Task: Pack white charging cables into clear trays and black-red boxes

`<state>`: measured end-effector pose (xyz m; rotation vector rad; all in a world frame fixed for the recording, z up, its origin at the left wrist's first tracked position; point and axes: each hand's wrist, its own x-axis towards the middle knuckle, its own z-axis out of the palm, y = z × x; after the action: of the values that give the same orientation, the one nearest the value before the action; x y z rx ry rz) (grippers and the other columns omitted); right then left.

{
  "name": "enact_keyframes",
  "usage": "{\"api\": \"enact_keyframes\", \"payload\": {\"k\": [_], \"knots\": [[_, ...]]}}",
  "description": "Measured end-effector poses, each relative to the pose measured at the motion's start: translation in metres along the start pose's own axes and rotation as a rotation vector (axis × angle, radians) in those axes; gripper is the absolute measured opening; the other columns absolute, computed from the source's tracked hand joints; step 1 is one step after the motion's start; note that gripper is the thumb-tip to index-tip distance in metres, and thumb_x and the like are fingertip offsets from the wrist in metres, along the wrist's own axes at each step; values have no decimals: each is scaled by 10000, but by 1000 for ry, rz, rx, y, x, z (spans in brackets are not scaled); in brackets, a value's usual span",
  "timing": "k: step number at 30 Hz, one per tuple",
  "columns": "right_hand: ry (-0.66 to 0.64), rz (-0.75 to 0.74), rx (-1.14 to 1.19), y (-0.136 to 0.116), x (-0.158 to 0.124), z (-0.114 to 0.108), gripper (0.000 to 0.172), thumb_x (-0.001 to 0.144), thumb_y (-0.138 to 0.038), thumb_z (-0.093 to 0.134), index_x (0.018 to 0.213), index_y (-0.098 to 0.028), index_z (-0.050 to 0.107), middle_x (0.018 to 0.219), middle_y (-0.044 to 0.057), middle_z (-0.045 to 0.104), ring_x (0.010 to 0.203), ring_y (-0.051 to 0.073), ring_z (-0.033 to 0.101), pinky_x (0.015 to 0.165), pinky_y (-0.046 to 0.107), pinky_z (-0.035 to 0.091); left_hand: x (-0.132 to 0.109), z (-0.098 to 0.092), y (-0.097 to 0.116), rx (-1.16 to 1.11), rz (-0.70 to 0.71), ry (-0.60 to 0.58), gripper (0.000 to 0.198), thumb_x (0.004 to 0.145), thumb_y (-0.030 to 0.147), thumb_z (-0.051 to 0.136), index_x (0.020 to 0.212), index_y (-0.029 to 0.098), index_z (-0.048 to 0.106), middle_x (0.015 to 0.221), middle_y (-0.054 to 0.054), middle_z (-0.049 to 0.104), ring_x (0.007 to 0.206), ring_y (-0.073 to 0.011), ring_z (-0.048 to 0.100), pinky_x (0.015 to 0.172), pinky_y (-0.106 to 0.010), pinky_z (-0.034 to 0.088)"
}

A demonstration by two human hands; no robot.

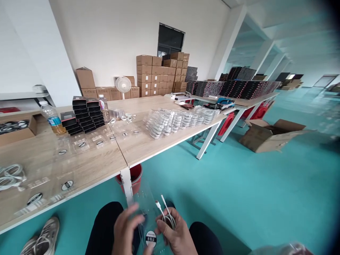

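Low in the head view, over my knees, my left hand (125, 232) is closed round the left side of a clear plastic tray (147, 212) with a round label. My right hand (177, 233) is closed on a coiled white cable (168, 219) whose two plug ends stick up, and it also touches the tray's right side. The tray is transparent and hard to outline.
A wooden table (138, 148) to the left carries clear trays (66, 150), stacked black boxes (86, 115), a water bottle (53, 118), coiled cables (12, 175) and piles of packed trays (175, 120). A red bucket (135, 173) stands under it. Cardboard boxes (159, 74) line the back wall; an open carton (268, 134) lies on the green floor.
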<state>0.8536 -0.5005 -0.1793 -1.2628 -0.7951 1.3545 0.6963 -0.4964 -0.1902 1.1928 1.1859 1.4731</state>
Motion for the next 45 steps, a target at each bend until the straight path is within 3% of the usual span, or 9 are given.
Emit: {"api": "enact_keyframes", "payload": {"k": [2,5,7,13,22,28,33,37,45], "knots": [[5,27,-23,2,-3,-3,391,684,-458,802,808,-210,526,728,-10,650,599,143,606,460,219,334,18,-8,6,-100,-274,110,596,586,205,857,1132,294,635,1414,-83,515,1387,-354,346,1153,-452,260],[-21,35,-106,11,-4,-7,390,688,-484,783,802,-217,522,708,-8,635,570,144,578,460,235,323,34,-9,3,-444,-800,-20,496,747,212,758,1195,218,545,1366,-157,558,1307,-356,495,1033,-489,444],[-13,31,-220,18,-3,-12,353,748,-527,705,806,-223,536,659,-6,618,561,154,549,480,254,340,34,-3,-6,-601,-926,-89,373,779,118,707,1121,151,561,1249,-191,637,1201,-334,602,972,-461,510],[246,-106,-639,29,-5,-28,236,807,-461,605,710,-249,567,621,-13,539,584,168,466,573,286,358,21,11,-31,-600,-878,70,259,713,13,726,906,154,628,1062,-117,727,1043,-251,694,891,-359,561],[61,77,-602,28,-7,15,239,798,-361,559,618,-203,546,558,-25,529,568,155,547,537,246,379,-1,21,-47,-651,-791,-62,346,602,213,841,916,168,703,819,-53,728,783,-220,694,708,-306,531],[13,126,-548,27,-2,20,203,751,-315,588,612,-174,631,589,-2,604,595,164,579,558,254,388,3,22,-42,-550,-775,25,363,591,380,881,776,161,658,693,-5,664,686,-148,620,679,-258,479],[16,99,-560,31,0,17,289,787,-389,585,590,-177,595,546,-30,515,559,135,495,539,252,349,2,22,-42,-549,-759,64,400,577,398,882,646,185,550,546,56,540,535,-110,524,548,-234,408],[22,94,-639,30,1,20,86,714,-206,591,650,-178,641,582,-27,567,590,137,520,560,241,370,4,21,-39,-548,-757,113,424,535,403,896,662,188,553,553,56,547,525,-111,514,526,-238,411],[83,-76,-1065,39,0,28,144,731,-105,557,683,-228,614,655,26,688,633,202,633,558,266,333,11,17,-42,-501,-796,154,398,541,359,890,676,186,557,568,34,573,508,-124,541,498,-253,433]]}}
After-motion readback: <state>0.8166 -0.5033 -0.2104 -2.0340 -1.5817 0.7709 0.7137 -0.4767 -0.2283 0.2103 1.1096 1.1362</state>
